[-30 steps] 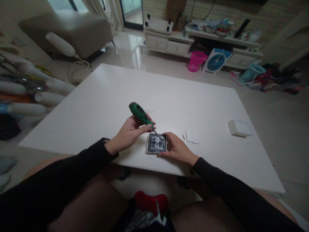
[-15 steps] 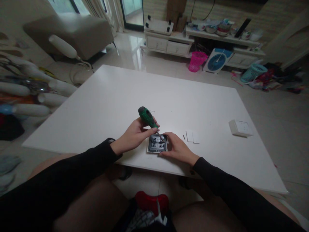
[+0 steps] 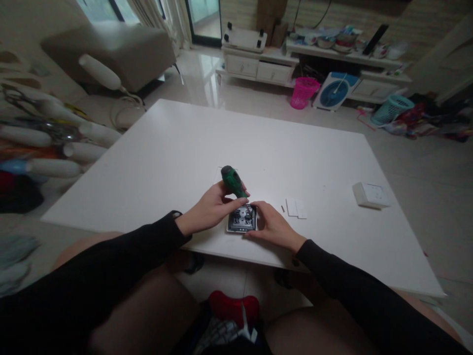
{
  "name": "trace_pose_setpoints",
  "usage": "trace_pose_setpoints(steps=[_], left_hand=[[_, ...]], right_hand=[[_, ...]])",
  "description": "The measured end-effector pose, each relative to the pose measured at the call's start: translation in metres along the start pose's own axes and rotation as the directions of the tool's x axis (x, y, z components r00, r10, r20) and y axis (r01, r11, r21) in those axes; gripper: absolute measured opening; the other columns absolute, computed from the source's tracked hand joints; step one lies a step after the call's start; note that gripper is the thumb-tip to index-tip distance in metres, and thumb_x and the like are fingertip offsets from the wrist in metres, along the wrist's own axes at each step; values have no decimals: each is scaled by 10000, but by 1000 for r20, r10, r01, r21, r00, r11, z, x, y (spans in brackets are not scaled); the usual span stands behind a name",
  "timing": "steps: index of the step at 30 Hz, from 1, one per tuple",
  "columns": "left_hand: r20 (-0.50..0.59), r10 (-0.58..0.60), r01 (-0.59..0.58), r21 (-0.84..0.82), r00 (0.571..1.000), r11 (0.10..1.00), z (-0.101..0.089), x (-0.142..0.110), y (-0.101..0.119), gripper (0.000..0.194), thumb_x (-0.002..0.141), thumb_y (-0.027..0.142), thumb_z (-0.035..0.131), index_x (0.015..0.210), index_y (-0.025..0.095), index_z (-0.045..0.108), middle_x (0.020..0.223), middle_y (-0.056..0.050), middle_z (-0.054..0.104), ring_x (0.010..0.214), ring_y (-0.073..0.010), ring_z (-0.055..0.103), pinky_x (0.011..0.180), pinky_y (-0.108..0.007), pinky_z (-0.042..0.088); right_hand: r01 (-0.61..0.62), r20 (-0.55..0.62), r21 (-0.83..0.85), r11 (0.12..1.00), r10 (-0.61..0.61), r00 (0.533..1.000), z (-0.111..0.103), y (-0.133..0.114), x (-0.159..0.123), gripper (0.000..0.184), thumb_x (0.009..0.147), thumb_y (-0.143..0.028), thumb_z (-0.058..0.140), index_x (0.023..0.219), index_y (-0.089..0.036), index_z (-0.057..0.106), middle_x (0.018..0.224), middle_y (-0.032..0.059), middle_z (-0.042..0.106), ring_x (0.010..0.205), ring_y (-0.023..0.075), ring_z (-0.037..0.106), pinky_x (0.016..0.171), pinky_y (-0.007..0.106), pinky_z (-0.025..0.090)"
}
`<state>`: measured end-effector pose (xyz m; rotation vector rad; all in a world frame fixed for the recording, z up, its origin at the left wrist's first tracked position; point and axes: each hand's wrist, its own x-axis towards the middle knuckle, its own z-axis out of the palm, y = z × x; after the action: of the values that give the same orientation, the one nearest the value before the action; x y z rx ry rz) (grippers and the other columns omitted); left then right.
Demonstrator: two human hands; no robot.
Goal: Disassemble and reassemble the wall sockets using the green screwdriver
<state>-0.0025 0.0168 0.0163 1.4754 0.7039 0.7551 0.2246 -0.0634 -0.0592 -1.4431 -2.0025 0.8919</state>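
My left hand (image 3: 212, 207) is closed round a green and black screwdriver (image 3: 232, 181), its handle tilted up and away to the left. The screwdriver's shaft points down into the right side of a square wall switch (image 3: 241, 220), which has a white rim and a dark inner mechanism facing up. With thumb and fingers, my right hand (image 3: 275, 226) grips the switch by its right edge on the table. Just right of that hand lie a small thin piece (image 3: 283, 208) and flat white plates (image 3: 296, 208). The exact spot of the screwdriver tip is hard to make out.
The white table (image 3: 177, 148) spreads out in front of me. A white box-like socket (image 3: 370, 195) stands near its right edge. Beyond the table are a pink basket (image 3: 303, 93), a blue and white fan (image 3: 333, 92) and a low cabinet (image 3: 242, 65).
My left hand has shifted right, and the screwdriver handle has swung right into a steeper angle over the switch. My right hand keeps its hold on the switch.
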Motion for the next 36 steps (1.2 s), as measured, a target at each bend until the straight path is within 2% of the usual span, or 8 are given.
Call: trace_pose_setpoints(steps=[18, 24, 31, 36], left_hand=[[13, 17, -17, 35, 1000, 999, 3, 3, 0, 268, 890, 341, 772, 1078, 177, 673, 1074, -88, 707, 1019, -229, 691, 813, -350, 623], [71, 30, -34, 58, 997, 998, 5, 2, 1, 241, 907, 325, 757, 1070, 171, 670, 1069, -82, 697, 1002, -214, 681, 802, -338, 629], [74, 44, -49, 73, 996, 996, 7, 1, -1, 238, 912, 341, 765, 1059, 170, 687, 1034, -76, 694, 988, -215, 680, 801, -338, 629], [154, 45, -63, 110, 987, 992, 8, 2, -1, 201, 949, 319, 711, 1055, 153, 674, 1023, -67, 690, 932, -182, 681, 811, -338, 633]], right_hand=[[-3, -4, -4, 1000, 3, 1000, 0, -1, 1, 819, 727, -389, 957, 1402, -275, 508, 1366, 126, 638, 1248, 334, 621, 1065, 539, 513], [1, -3, -2, 1000, -1, 1000, 0, 0, 0, 830, 731, -395, 953, 1414, -281, 494, 1370, 126, 632, 1265, 339, 614, 1070, 547, 509], [1, -7, -1, 1000, -1, 1000, 0, -1, 0, 824, 733, -383, 948, 1414, -269, 499, 1379, 131, 633, 1266, 336, 614, 1071, 540, 510], [7, -13, -1, 1000, -7, 1000, 1, 0, 1, 814, 729, -376, 949, 1399, -259, 502, 1369, 137, 638, 1249, 334, 618, 1067, 541, 514]])
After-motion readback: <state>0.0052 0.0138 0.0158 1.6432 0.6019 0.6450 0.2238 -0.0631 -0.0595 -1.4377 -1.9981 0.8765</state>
